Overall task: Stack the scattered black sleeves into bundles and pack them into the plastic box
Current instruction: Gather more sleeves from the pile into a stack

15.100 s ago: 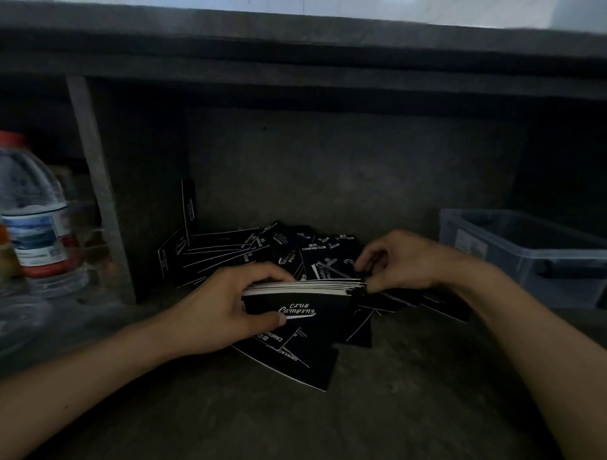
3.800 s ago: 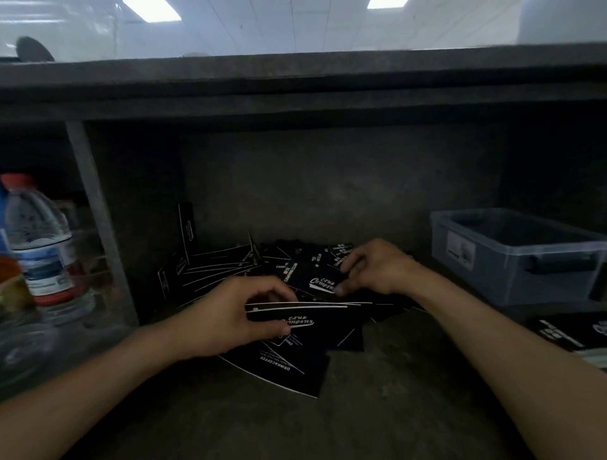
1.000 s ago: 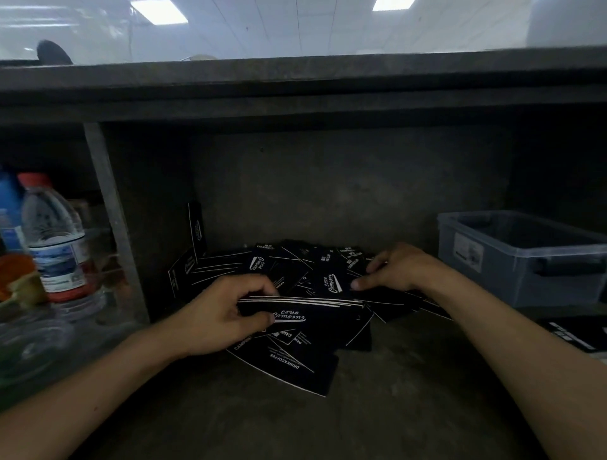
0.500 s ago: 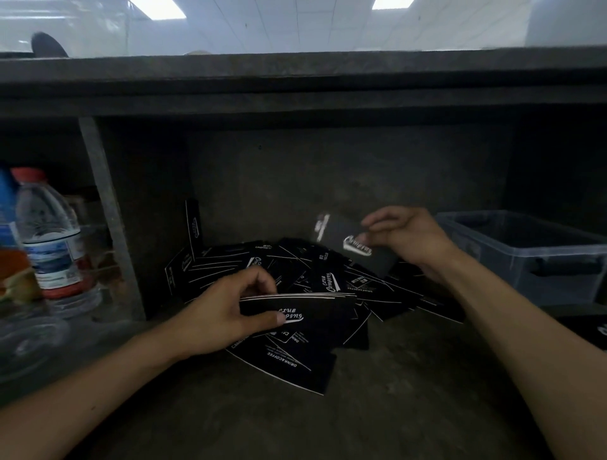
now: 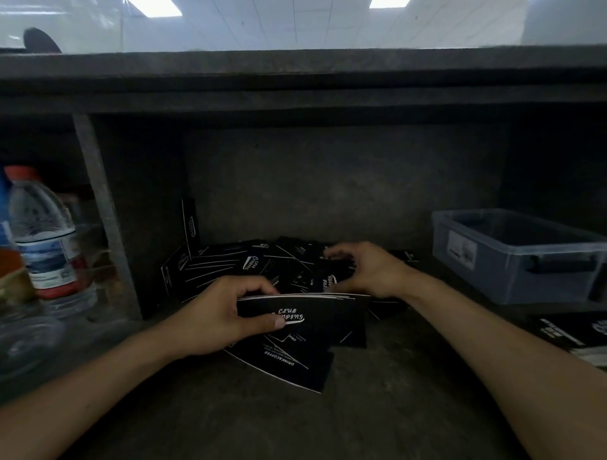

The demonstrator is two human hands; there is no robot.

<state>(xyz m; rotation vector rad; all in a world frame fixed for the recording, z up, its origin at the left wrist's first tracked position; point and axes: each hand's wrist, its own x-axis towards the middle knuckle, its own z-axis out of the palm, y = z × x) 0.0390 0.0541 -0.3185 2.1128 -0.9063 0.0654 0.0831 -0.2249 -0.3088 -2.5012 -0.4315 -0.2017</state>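
I see the left hand [image 5: 223, 315] gripping a bundle [image 5: 315, 315] of black sleeves on edge, thumb on its near face and fingers curled over the top. The right hand [image 5: 371, 272] sits at 1 o'clock from it, fingers curled onto the loose pile [image 5: 230, 266]; I cannot tell whether they pinch a sleeve. The plastic box [image 5: 492, 262] stands at 3 o'clock, a water bottle [image 5: 42, 236] at 9.

Rough dark-grey concrete shelf floor [image 5: 394, 417], grey concrete back wall [image 5: 328, 184], thick concrete slab overhead [image 5: 295, 82], grey upright divider post [image 5: 98, 203], white panelled ceiling [image 5: 295, 23], bright rectangular lights [image 5: 389, 3]
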